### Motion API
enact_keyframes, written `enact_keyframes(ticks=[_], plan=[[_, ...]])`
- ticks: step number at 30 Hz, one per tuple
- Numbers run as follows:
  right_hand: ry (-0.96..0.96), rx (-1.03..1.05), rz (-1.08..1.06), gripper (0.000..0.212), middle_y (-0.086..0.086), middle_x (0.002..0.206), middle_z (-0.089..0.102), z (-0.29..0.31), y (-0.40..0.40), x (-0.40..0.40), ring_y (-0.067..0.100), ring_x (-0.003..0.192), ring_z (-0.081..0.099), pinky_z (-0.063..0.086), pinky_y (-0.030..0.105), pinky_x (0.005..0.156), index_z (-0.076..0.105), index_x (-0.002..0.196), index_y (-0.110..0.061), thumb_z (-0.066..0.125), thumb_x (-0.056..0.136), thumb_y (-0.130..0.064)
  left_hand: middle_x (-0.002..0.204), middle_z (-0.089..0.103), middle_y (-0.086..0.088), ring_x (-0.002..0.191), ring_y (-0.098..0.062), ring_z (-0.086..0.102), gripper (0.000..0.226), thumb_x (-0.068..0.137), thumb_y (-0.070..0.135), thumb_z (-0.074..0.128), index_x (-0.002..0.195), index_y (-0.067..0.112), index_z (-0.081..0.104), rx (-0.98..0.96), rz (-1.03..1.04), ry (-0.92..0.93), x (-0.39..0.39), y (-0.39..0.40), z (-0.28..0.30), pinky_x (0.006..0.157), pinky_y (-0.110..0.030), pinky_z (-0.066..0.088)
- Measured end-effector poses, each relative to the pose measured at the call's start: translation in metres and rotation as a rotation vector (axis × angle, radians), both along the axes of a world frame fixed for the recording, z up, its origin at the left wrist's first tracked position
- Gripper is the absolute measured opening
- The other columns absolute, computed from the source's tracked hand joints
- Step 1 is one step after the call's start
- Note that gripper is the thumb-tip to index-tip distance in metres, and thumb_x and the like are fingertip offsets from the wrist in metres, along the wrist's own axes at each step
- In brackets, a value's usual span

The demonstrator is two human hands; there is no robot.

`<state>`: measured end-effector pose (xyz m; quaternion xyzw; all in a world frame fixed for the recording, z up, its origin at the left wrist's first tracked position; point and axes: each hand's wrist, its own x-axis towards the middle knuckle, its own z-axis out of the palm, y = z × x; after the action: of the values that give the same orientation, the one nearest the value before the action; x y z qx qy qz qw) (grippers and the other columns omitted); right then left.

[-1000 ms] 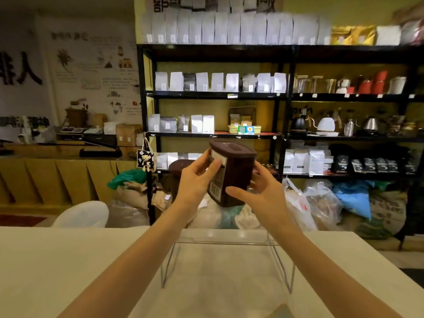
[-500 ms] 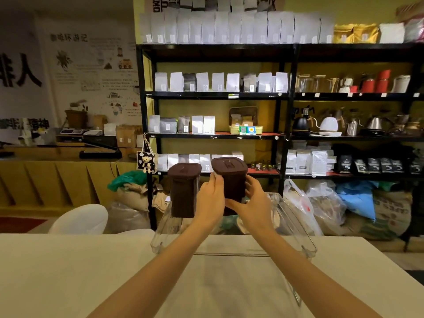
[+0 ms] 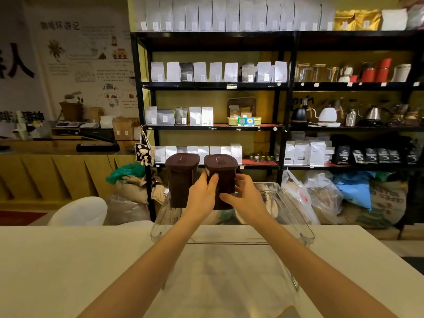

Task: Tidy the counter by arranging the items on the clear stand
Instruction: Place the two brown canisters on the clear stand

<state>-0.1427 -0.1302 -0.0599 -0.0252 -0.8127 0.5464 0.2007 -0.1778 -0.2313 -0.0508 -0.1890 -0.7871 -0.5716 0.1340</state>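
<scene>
Our fingers (image 3: pixel 212 181) on both hands wrap the right brown canister (image 3: pixel 221 171), maybe resting near the clear stand's (image 3: pixel 296 216) far edge, beside its twin (image 3: pixel 181 177).

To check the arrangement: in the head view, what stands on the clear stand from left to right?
Free dark container → left hand → held dark container → right hand → bare end of the clear stand.

Both forearms bare, extended fwd, converging. Left hand (image 3: pixel 202 196): fingers curled, thumb up, gripping. Right hand (image 3: pixel 246 195): fingers wrapped opp. side, gripping.
</scene>
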Motion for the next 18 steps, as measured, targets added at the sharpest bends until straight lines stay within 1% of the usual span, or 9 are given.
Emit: enact_keyframes(ticks=[2,3,6,7,10,12,13,15,18], plan=[[-0.012,0.045,0.026,0.066,0.008,0.139,0.048,0.0000,-0.0013,0.0022,0.024,0.129,0.044,0.038,0.038,0.105,0.028,0.135,-0.014,0.065,0.080,-0.011,0.121,0.062,-0.011,0.112,-0.023,0.056,0.034,0.097,0.025,0.034,0.124,0.012,0.050,0.006,0.010,-0.004,-0.0008,0.0003,0.0001,0.087,-0.027,0.040],[-0.014,0.071,0.034,0.067,0.007,0.139,0.048,0.0002,-0.0018,0.0031,0.023,0.129,0.044,0.037,0.036,0.105,0.027,0.136,-0.014,0.065,0.080,-0.010,0.120,0.061,-0.012,0.109,-0.022,0.056,0.034,0.097,0.025,0.033,0.124,0.012,0.050,0.003,0.016,-0.004,-0.0015,0.0002,0.0003,0.085,-0.026,0.040],[0.001,0.120,0.047,0.066,0.005,0.137,0.049,0.0018,-0.0019,0.0059,0.021,0.127,0.044,0.036,0.027,0.099,0.030,0.136,-0.017,0.065,0.080,-0.008,0.115,0.064,-0.016,0.091,-0.018,0.054,0.034,0.097,0.025,0.032,0.119,0.008,0.052,-0.050,0.054,0.009,-0.0056,-0.0010,0.0006,0.078,-0.027,0.040],[0.008,0.128,0.048,0.066,0.005,0.136,0.050,0.0023,-0.0021,0.0063,0.021,0.127,0.045,0.036,0.026,0.098,0.031,0.136,-0.017,0.065,0.080,-0.007,0.112,0.064,-0.017,0.088,-0.017,0.054,0.034,0.097,0.026,0.032,0.117,0.007,0.053,-0.068,0.071,0.015,-0.0073,-0.0015,0.0005,0.076,-0.027,0.040],[0.006,0.142,0.048,0.068,0.005,0.135,0.051,0.0021,-0.0020,0.0062,0.021,0.126,0.046,0.038,0.030,0.100,0.031,0.136,-0.018,0.066,0.078,-0.007,0.107,0.066,-0.017,0.084,-0.016,0.054,0.035,0.097,0.025,0.033,0.110,0.004,0.058,-0.099,0.124,0.036,-0.0087,-0.0018,0.0009,0.072,-0.026,0.040],[-0.001,0.151,0.054,0.068,0.005,0.135,0.051,0.0017,-0.0027,0.0065,0.021,0.125,0.047,0.038,0.026,0.096,0.031,0.135,-0.018,0.066,0.078,-0.007,0.103,0.067,-0.017,0.082,-0.015,0.054,0.035,0.097,0.024,0.033,0.105,0.002,0.060,-0.135,0.183,0.055,-0.0074,-0.0006,0.0023,0.070,-0.026,0.039],[-0.004,0.156,0.059,0.068,0.005,0.135,0.051,0.0018,-0.0030,0.0069,0.021,0.125,0.047,0.038,0.026,0.095,0.031,0.136,-0.018,0.066,0.078,-0.007,0.101,0.068,-0.017,0.080,-0.017,0.055,0.036,0.097,0.024,0.034,0.103,0.001,0.061,-0.166,0.222,0.068,-0.0061,-0.0001,0.0035,0.068,-0.026,0.039],[-0.009,0.163,0.065,0.068,0.005,0.136,0.051,0.0017,-0.0032,0.0077,0.021,0.125,0.047,0.039,0.029,0.098,0.031,0.136,-0.019,0.066,0.079,-0.008,0.098,0.068,-0.017,0.082,-0.022,0.062,0.035,0.097,0.023,0.035,0.099,0.000,0.062,-0.221,0.289,0.099,-0.0041,-0.0001,0.0045,0.066,-0.027,0.040],[-0.015,0.183,0.062,0.069,0.005,0.137,0.050,0.0018,-0.0033,0.0083,0.022,0.126,0.046,0.039,0.035,0.103,0.029,0.137,-0.019,0.065,0.079,-0.009,0.095,0.069,-0.018,0.086,-0.029,0.066,0.034,0.096,0.023,0.038,0.097,-0.001,0.062,-0.289,0.321,0.133,-0.0007,-0.0010,0.0042,0.066,-0.032,0.048]])
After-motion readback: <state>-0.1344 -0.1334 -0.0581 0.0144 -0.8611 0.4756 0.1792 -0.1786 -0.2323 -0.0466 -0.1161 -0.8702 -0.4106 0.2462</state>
